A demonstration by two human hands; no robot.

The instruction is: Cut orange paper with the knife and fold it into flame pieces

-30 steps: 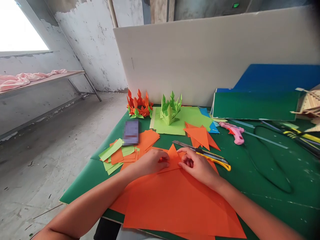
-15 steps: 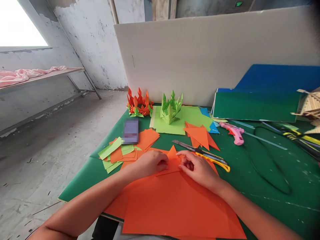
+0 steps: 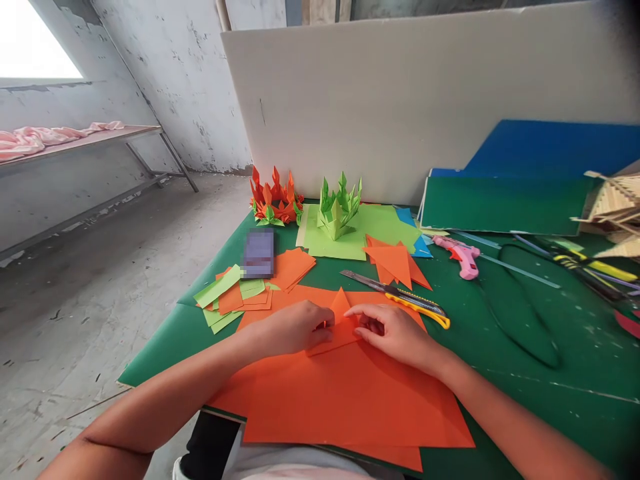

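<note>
Nearest the person, large orange sheets (image 3: 345, 407) overlap on a green counter (image 3: 173, 347). On top of them, between two bare hands, is a small folded orange paper (image 3: 336, 337), its peak pointing away. The left hand (image 3: 303, 325) is at its left side, fingers curled inward; its thumb is hidden, so whether it pinches the paper cannot be told. The right hand (image 3: 393, 327) is at the other side, loosely curved, index finger and thumb apart; whether it grips is also unclear. The paper looks light, thin and fairly crisp, likely to crease easily, and is probably best held by its outer edges, clear of the peak.

Just beyond, a yellow-handled cutter (image 3: 400, 293) lies slanted. Orange and green slips (image 3: 257, 300) are piled to the left; orange triangles (image 3: 393, 261) and a pink glue gun (image 3: 465, 259) lie to the right.

Farther back, a cup-shaped green paper piece (image 3: 336, 220) stands upright; its inside is not visible. Left of it sits a spiky red paper ring (image 3: 275, 200). A tall pale board (image 3: 350, 107) rises behind.
</note>
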